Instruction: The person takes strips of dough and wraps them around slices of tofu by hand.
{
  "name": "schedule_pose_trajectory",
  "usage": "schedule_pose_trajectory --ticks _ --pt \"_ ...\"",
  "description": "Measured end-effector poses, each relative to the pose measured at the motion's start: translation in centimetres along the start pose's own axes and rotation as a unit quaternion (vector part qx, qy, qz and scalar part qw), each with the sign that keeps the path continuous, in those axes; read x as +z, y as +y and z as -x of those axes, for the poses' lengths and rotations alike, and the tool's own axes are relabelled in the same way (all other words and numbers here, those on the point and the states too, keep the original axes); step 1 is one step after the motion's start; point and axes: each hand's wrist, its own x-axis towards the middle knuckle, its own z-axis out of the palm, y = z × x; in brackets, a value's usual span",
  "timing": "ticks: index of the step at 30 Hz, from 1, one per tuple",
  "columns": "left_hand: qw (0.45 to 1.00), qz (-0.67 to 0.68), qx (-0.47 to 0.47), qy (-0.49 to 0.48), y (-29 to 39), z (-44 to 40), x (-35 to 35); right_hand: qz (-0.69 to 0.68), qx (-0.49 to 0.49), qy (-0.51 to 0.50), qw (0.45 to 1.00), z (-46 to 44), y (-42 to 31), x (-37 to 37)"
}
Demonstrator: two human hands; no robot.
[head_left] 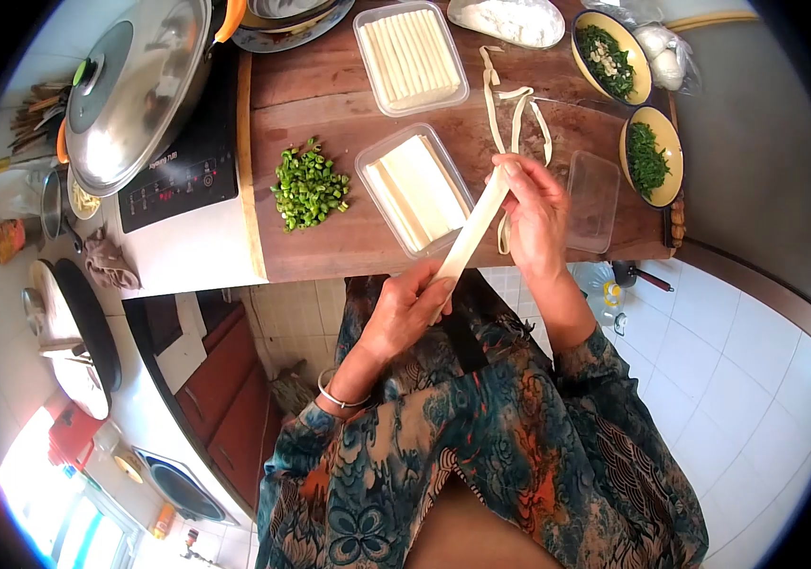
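Observation:
A flat, pale dough strip is stretched at a slant between my two hands. My left hand, with a bangle at the wrist, pinches its lower end in front of the counter edge. My right hand is closed on the upper end, over the board. Below the strip is a plastic container of wide dough sheets. Long, narrow dough ribbons lie curled on the wood just beyond my right hand. Beside that hand rests a clear plastic lid or shallow box.
Another container holds rows of dough sticks. Chopped green vegetable lies on the wooden board. Two bowls of greens stand right, a flour tray at the back. Left, a lidded pan sits on an induction cooker.

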Motion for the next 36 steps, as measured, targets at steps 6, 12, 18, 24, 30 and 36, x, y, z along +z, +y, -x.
schedule_pose_trajectory --ticks 6,12,18,24,30,36 --pt "0.988 -0.111 0.097 0.037 -1.0 -0.4 -1.2 0.021 0.055 -0.055 0.997 0.1 0.0 0.0" --pt "0.972 -0.199 0.085 0.092 2.5 -1.2 -1.5 0.043 0.040 -0.087 0.994 1.2 -0.8 1.2" --pt "0.941 -0.200 0.256 0.098 3.2 -3.6 -1.7 0.140 -0.019 -0.147 0.979 2.4 -2.0 2.0" --pt "0.987 0.051 0.152 0.033 4.0 -4.3 -1.0 0.258 -0.133 -0.184 0.939 2.5 -2.8 2.2" --pt "0.981 0.102 0.152 0.063 4.9 -3.5 -0.1 0.165 -0.031 -0.133 0.977 2.4 -1.8 1.6" --pt "0.979 0.103 0.167 0.048 3.5 -3.3 -0.2 0.148 -0.030 -0.194 0.969 3.1 -1.6 2.2"
